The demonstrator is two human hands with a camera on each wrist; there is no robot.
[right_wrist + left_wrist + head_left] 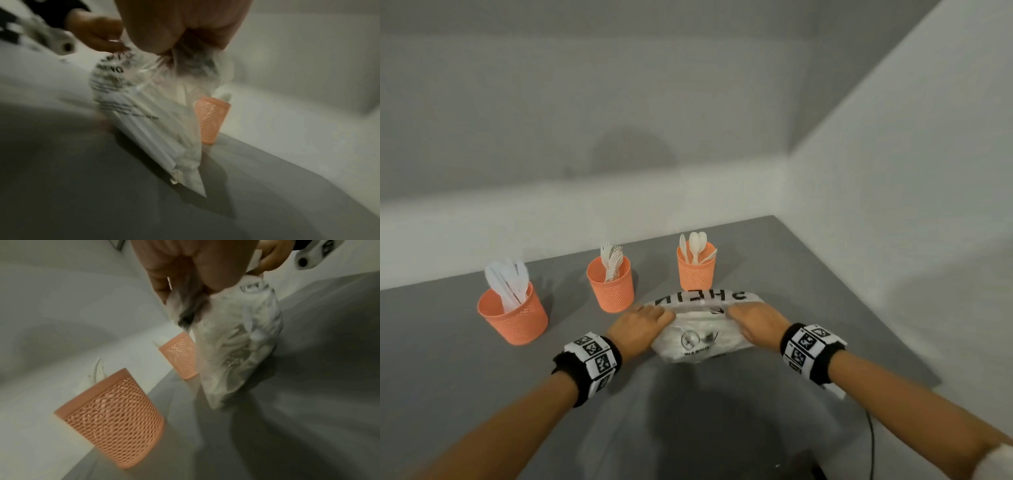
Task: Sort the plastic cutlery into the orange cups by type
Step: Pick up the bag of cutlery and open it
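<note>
Three orange mesh cups stand in a row on the grey table. The left cup holds white knives, the middle cup holds forks, the right cup holds spoons. In front of them a clear plastic bag with black print, holding white cutlery, hangs just above the table. My left hand pinches the bag's top left edge and my right hand pinches its top right edge. In the left wrist view the bag dangles beside two cups; in the right wrist view the bag hides part of a cup.
The grey table sits in a corner of white walls, with a ledge behind the cups. The table's right edge runs close to the right wall. A dark cable hangs at the lower right.
</note>
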